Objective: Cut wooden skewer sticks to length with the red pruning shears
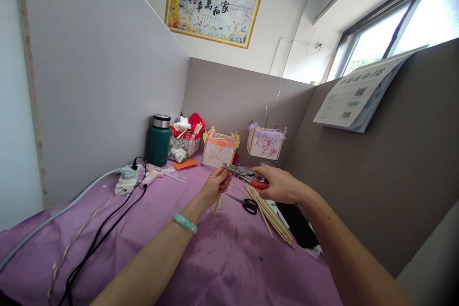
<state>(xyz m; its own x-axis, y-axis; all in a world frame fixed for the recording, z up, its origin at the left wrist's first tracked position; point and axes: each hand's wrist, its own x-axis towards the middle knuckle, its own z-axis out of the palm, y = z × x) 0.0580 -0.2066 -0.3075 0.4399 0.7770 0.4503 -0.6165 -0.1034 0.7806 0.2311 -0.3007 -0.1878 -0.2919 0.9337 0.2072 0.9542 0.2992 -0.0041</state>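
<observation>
Wooden sticks (pixel 217 204), a thin bunch, clenched tight in the left-hand grip (pixel 215 186), fingers wrapped fully round them, ends poking out below the fist, all raised clear of the purple-covered tabletop (pixel 222 267). And over on the right, red-handled pliers (pixel 244 173) clasped in the right-hand grip (pixel 281 185), closed firmly round the red handles, steel jaws aimed left, right up against the left fingers! Biting on a stick or only beside one? Impossible to call, that spot hidden by the fingers.

Just below the hands, a pile of longer wooden sticks (pixel 268 213), laid slantwise at near right, seemingly kept within easy reach of the right hand. Black-handled scissors (pixel 246 205) just beside that pile, on its left. Out to the left, a pink hot glue gun (pixel 154 174) near a white power strip (pixel 127 179), black cords trailing from the strip, the gun probably parked there for its plug. At the far end, two stick-framed paper lanterns, one with orange fringe (pixel 219 150), one with purple fringe and red flowers (pixel 265 144), upright, next to a green steel-capped flask (pixel 159 141). Up on the far wall, a framed picture (pixel 213 13) with bold Chinese characters, 家和万事兴. On the right partition, a hanging booklet (pixel 358 93), QR code and barcode showing, small print unreadable!
</observation>
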